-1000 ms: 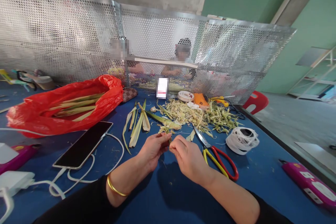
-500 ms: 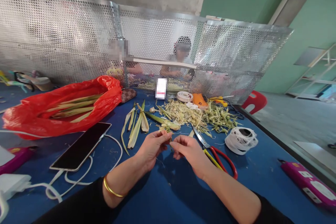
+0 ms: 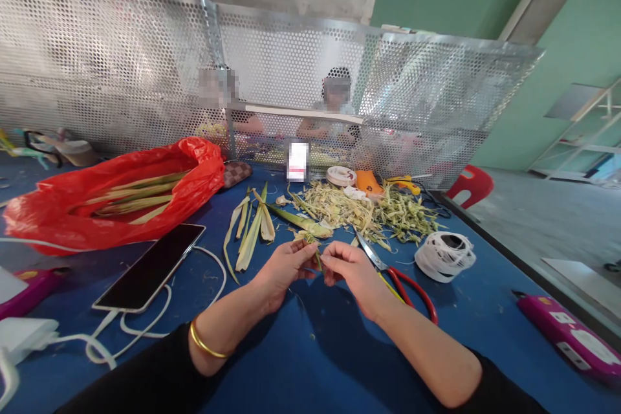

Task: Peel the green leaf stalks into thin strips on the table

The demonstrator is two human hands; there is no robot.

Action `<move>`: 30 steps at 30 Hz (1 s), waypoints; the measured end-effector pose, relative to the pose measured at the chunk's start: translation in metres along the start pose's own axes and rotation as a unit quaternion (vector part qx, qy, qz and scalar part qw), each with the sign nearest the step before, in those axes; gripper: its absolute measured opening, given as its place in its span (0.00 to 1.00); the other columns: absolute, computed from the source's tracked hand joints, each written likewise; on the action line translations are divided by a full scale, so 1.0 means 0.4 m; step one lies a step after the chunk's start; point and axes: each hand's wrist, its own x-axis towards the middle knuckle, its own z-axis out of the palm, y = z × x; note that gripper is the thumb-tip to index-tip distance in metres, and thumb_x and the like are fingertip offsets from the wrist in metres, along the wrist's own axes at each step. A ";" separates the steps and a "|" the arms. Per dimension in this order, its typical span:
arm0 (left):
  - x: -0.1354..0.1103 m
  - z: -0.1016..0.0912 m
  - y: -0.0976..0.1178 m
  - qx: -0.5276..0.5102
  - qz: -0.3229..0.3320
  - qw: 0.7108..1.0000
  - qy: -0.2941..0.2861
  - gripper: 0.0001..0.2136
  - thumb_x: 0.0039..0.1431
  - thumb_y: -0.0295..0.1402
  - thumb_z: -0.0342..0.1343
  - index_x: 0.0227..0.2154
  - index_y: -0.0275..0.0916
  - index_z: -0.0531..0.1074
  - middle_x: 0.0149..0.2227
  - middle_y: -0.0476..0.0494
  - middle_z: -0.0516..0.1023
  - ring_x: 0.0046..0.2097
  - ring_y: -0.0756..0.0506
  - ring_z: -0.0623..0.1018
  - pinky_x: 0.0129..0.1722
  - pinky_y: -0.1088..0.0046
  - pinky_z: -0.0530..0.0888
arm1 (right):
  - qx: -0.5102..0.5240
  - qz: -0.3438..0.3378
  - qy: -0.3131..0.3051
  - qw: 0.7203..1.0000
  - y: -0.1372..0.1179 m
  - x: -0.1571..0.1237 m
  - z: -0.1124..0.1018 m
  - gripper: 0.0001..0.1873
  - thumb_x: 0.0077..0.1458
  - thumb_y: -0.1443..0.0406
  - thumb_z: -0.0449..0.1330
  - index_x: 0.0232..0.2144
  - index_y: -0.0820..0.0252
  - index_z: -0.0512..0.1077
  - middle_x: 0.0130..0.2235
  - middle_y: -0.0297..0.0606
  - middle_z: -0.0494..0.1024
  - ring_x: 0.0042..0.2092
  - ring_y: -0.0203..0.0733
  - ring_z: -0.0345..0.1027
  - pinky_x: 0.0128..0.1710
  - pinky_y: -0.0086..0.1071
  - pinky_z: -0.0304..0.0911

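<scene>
Between my hands is a small piece of green plant strip (image 3: 317,257), partly covered by the fingers. My left hand (image 3: 284,272) pinches its upper end between thumb and fingers. At the lower end, my right hand (image 3: 348,272) is closed on the same strip, thumb against forefinger. Just beyond lie a pile of pale shredded leaf pieces (image 3: 334,207) and a heap of greenish knotted pieces (image 3: 405,213). Red-handled scissors (image 3: 412,294) rest beside my right wrist, their blades pointing away. Long dried leaves (image 3: 252,236) lie to the left of my hands.
A red plastic bag (image 3: 53,213) of leaf strips and a phone (image 3: 150,268) with white cables lie left. At right are a white string roll (image 3: 445,257) and a purple power strip (image 3: 572,336). Two people sit behind a perforated metal screen (image 3: 291,58).
My right hand has shifted slightly up and away, its fingers still on the strip. More of the green strip shows between my hands. My left hand stays nearly in place.
</scene>
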 end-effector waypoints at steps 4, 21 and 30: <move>0.004 -0.008 -0.002 -0.011 -0.027 0.997 -0.069 0.14 0.51 0.43 0.58 0.26 0.35 0.69 0.25 0.46 0.74 0.28 0.50 0.74 0.31 0.73 0.69 | -0.019 -0.034 -0.005 0.999 0.004 0.009 -0.012 0.09 0.47 0.62 0.58 0.21 0.60 0.65 0.20 0.28 0.68 0.23 0.32 0.61 0.26 0.28 0.57; 0.009 -0.001 -0.005 0.052 -0.019 0.998 0.032 0.15 0.42 0.42 0.65 0.21 0.36 0.69 0.20 0.51 0.70 0.25 0.52 0.70 0.29 0.75 0.68 | -0.087 0.008 0.043 0.995 0.027 0.012 -0.005 0.11 0.45 0.61 0.61 0.19 0.60 0.66 0.18 0.29 0.68 0.22 0.35 0.66 0.25 0.30 0.64; 0.008 -0.008 -0.018 0.059 -0.038 0.995 -0.064 0.14 0.40 0.39 0.66 0.26 0.36 0.70 0.29 0.40 0.78 0.34 0.46 0.77 0.36 0.71 0.70 | 0.010 0.012 0.043 0.999 0.015 0.005 -0.002 0.13 0.44 0.59 0.62 0.20 0.61 0.65 0.17 0.28 0.67 0.20 0.31 0.61 0.23 0.27 0.58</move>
